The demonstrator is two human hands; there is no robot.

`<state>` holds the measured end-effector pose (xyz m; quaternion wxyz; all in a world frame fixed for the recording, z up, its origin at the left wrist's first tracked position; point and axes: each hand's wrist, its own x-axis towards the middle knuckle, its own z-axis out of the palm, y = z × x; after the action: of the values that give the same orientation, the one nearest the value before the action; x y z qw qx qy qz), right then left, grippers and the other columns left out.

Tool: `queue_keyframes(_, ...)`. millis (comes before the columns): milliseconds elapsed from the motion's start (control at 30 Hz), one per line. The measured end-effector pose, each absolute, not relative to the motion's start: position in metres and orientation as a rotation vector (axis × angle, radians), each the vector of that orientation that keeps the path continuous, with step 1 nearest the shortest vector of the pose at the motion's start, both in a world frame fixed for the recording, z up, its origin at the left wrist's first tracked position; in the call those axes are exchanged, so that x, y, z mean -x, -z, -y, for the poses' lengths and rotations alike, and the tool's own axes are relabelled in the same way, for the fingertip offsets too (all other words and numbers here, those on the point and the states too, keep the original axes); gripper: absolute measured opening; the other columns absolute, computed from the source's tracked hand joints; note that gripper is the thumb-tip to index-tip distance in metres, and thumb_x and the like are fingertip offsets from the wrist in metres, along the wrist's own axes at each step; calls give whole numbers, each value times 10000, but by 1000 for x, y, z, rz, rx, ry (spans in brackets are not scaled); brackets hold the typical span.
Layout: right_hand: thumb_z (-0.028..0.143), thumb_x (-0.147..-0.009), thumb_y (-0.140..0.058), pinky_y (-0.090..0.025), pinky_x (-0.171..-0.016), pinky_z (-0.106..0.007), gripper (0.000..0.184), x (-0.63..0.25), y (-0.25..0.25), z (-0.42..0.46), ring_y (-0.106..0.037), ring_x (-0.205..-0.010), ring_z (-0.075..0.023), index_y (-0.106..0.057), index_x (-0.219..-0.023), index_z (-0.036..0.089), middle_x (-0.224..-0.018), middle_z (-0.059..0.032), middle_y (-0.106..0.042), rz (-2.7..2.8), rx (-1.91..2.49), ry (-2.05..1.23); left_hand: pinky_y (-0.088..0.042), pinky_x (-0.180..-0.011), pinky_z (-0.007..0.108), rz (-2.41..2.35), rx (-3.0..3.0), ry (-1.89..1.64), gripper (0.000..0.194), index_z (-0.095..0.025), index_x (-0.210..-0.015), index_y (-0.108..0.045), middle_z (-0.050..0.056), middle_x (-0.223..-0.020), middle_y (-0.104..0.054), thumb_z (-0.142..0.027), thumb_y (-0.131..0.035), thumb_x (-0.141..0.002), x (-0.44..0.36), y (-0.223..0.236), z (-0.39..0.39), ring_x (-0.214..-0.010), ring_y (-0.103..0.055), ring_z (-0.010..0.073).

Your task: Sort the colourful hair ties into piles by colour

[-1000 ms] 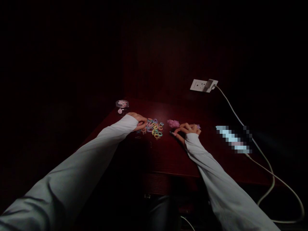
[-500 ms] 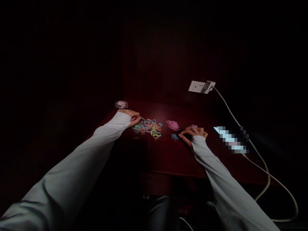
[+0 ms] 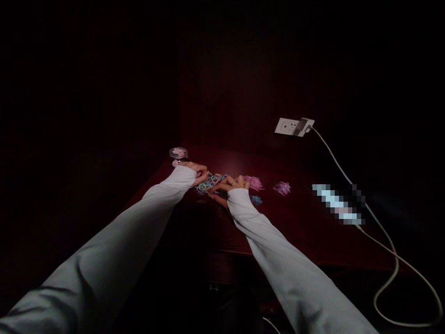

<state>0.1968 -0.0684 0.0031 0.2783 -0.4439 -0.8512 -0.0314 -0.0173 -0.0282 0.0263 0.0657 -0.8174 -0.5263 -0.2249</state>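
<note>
A mixed pile of coloured elastic hair ties point(image 3: 216, 178) lies on the dark red table, partly covered by my hands. At its left edge my left hand point(image 3: 196, 170) is closed, thumb and fingers pressed together; whatever they hold is hidden. Reaching over the pile's right side, my right hand point(image 3: 230, 185) has thumb and index fingertip close together at the front of it, near an orange tie. What lies in that pinch is too small to tell. Right of this hand are a pink heap of bands point(image 3: 254, 182), a small blue heap point(image 3: 256, 200) and a purple heap point(image 3: 282, 188).
A clear round container point(image 3: 178, 152) with pink pieces stands at the back left, a pink round piece point(image 3: 175, 163) before it. A blurred-out lit device point(image 3: 335, 204) lies at right, its white cable point(image 3: 389, 241) running to a wall socket point(image 3: 288, 126).
My right hand went from the blue heap leftward onto the mixed pile, uncovering the purple heap. My left hand drew back left, then shifted slightly right again. The blue heap came into sight.
</note>
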Motion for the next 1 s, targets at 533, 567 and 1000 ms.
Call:
queue_keyframes(533,515,-969,-611,-250,-891,-377,278,-172,1,59,-437,-1036,-248,-796,-914,314,-1057,-41,-675,2347,1114,33,-264,-596,280,1669,2445,637,309,-187,-734,-666,23,-670,-663,-377,-529,-934,9,-30,29,-607,-542,156)
queue_keyframes(567,503,-972,-609,-249,-896,-380,274,-172,1,59,-438,-1039,-249,-796,-915,310,-1047,-43,-676,2348,1107,31,-263,-596,279,1681,2445,624,305,-186,-739,-670,25,-676,-667,-375,-531,-933,9,-31,29,-610,-544,157)
queue_keyframes(1000,441,-914,-721,-262,-896,-374,175,-206,3,55,-469,-1020,-235,-796,-851,297,-980,-24,-690,2139,1189,-51,-283,-594,265,1651,2522,664,355,-193,-761,-696,5,-634,-641,-423,-502,-949,8,-30,36,-605,-537,145)
